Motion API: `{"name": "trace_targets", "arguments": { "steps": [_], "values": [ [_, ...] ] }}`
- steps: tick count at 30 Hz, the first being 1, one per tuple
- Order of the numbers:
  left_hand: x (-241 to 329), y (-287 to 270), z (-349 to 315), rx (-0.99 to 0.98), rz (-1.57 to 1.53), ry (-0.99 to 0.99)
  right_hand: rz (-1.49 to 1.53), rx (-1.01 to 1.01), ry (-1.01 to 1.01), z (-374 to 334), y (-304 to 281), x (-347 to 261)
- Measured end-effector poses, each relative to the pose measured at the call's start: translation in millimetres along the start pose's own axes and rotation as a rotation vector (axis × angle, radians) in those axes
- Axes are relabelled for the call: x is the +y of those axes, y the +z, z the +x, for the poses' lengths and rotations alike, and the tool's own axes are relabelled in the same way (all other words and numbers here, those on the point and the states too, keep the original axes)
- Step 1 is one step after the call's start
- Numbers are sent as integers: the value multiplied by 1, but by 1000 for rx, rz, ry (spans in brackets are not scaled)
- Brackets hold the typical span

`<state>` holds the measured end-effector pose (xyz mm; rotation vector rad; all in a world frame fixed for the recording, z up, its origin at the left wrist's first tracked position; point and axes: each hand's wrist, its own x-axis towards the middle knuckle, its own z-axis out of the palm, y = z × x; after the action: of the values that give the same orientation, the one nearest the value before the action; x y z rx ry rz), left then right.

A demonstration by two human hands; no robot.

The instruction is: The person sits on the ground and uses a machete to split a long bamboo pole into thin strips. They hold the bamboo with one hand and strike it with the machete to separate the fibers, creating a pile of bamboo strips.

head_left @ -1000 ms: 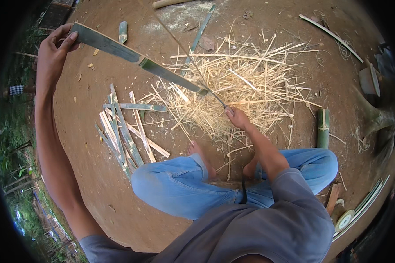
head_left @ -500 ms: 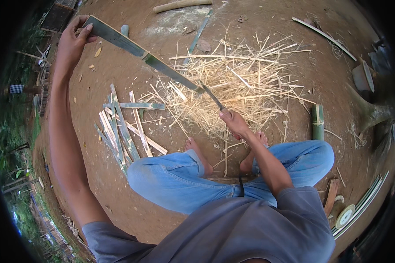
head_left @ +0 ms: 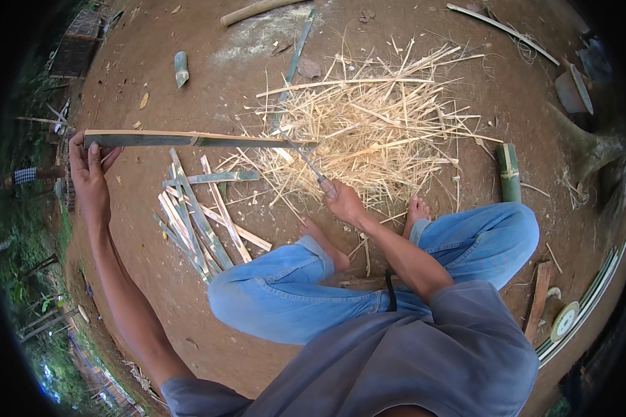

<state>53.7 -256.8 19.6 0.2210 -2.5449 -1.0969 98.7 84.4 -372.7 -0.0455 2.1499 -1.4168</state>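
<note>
- Gripping the far-left end of a long green bamboo strip (head_left: 188, 139) with the left hand (head_left: 90, 177), fingers closed around it, arm stretched well out to the left.
- Clamping the handle of a knife (head_left: 306, 161) in the right hand (head_left: 344, 203), blade angled up and left to meet the right end of the strip, just above the straw-coloured pile of shavings (head_left: 368, 118).
- Lying almost level across the scene now, where a second ago that strip was slanting steeply from the far left down toward the knife; lowering of the left hand toward the near side accounts for it.
- Staying close to the knee, the right hand shifting only slightly left, blade keeping contact at the strip's end.
- Suggesting, as a judgement, a fresh angle being set for another splitting or shaving pass rather than a finished cut.
- Sitting cross-legged in blue jeans (head_left: 292, 292) on bare brown dirt (head_left: 153, 278), bare feet tucked beside the shavings.
- Resting just left of the knees: a loose bundle of cut slats (head_left: 195, 215), fanned and overlapping.
- Standing well right: a short green bamboo section (head_left: 510, 174); another small piece (head_left: 181, 68) lying far left.
</note>
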Motion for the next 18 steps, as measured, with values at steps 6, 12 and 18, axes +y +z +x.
{"name": "trace_targets", "arguments": {
  "steps": [6, 12, 18],
  "values": [
    [9, 10, 28, -14, -19, 77, -20, 116, 33, 38, -7, 39],
    [-3, 8, 23, -17, 22, 58, -27, 32, -12, 7, -5, 17],
    [-12, -2, 17, 23, 38, -19, -113, -19, -10, 16, -12, 6]
  ]
}}
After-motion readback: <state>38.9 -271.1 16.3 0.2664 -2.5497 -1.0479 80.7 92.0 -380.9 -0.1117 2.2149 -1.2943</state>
